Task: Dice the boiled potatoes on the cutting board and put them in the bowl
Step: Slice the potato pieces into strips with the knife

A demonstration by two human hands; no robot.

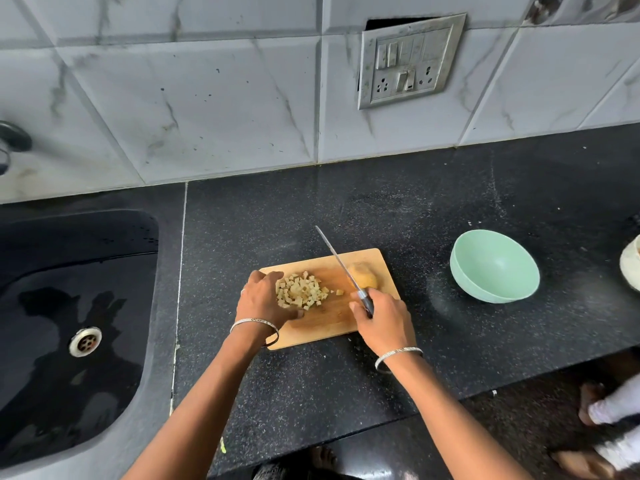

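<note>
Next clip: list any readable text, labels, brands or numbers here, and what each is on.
None can be read.
The switch plate on the wall shows only switches and sockets, no lettering.
The knife, bowl and cutting board show no marks.

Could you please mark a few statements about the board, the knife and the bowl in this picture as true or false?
1. The pale green round bowl holds diced potato. False: it is empty; the diced potato pieces lie on the rectangular wooden cutting board.
2. The right hand holds the steel knife. True.
3. A whole yellow-brown potato lies on the board. True.
4. The left hand holds the bowl. False: it cups the diced pile on the board.
</note>
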